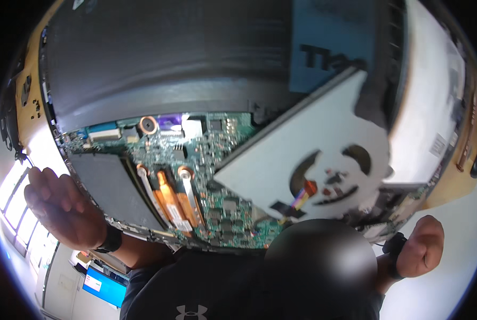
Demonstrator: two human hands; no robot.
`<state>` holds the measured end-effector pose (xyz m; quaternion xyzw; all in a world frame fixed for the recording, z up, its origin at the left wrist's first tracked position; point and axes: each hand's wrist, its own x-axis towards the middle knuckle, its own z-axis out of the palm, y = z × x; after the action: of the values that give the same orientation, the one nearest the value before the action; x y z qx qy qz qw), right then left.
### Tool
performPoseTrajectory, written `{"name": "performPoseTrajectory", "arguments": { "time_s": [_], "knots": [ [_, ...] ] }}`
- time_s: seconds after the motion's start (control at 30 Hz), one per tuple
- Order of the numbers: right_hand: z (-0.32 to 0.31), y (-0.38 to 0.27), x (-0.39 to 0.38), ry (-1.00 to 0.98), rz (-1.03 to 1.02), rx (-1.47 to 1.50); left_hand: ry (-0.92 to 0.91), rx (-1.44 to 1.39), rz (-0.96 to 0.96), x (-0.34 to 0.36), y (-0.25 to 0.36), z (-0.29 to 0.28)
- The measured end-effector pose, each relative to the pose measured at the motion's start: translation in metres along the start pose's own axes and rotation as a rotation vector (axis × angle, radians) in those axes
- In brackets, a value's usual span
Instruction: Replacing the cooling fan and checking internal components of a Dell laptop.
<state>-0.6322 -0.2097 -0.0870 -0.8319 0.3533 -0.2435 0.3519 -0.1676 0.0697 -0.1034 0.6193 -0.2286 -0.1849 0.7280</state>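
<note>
An opened laptop (217,208), its green circuit board bare, fills the middle. A large black flat panel (169,58) lies above the board, and a copper heat pipe (169,198) runs near its lower edge. A white square piece with a panda face (281,176) lies tilted across the right side, a small coloured ribbon (302,197) on it. My left hand (68,210), a dark band on its wrist, is beside the laptop's left edge with its fingers stretched. My right hand (422,246) is curled closed beyond the lower right corner; its inside is hidden.
A brown tabletop (33,80) shows at the left, with several small dark parts (36,108) on it. A white panel (428,80) stands at the right. A blue-lit monitor (105,286) and a bright window (22,213) are at the lower left. A blurred round patch covers part of the lower middle.
</note>
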Motion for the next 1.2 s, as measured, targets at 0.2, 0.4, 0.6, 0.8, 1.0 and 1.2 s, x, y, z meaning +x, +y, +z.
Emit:
{"name": "performPoseTrajectory", "arguments": {
  "time_s": [0.2, 0.4, 0.6, 0.8, 1.0, 1.2],
  "knots": [
    [0.024, 0.002, 0.010, -0.109, -0.097, 0.312, 0.063, -0.062, -0.096, 0.000, 0.011, -0.004],
    [0.030, -0.001, 0.017, -0.192, -0.200, 0.344, 0.024, -0.072, -0.062, -0.003, 0.006, -0.008],
    [0.045, -0.040, 0.031, -0.202, -0.379, 0.000, 0.031, -0.011, 0.042, -0.004, -0.005, -0.001],
    [0.060, -0.058, 0.047, -0.224, -0.359, -0.128, -0.018, 0.035, 0.099, -0.003, -0.013, 0.007],
    [0.066, -0.054, 0.046, -0.232, -0.387, -0.150, -0.009, 0.125, 0.129, -0.005, -0.014, 0.006],
    [0.058, -0.051, 0.045, -0.227, -0.337, -0.112, 0.020, 0.124, 0.104, -0.008, -0.012, -0.008]
  ]
}}
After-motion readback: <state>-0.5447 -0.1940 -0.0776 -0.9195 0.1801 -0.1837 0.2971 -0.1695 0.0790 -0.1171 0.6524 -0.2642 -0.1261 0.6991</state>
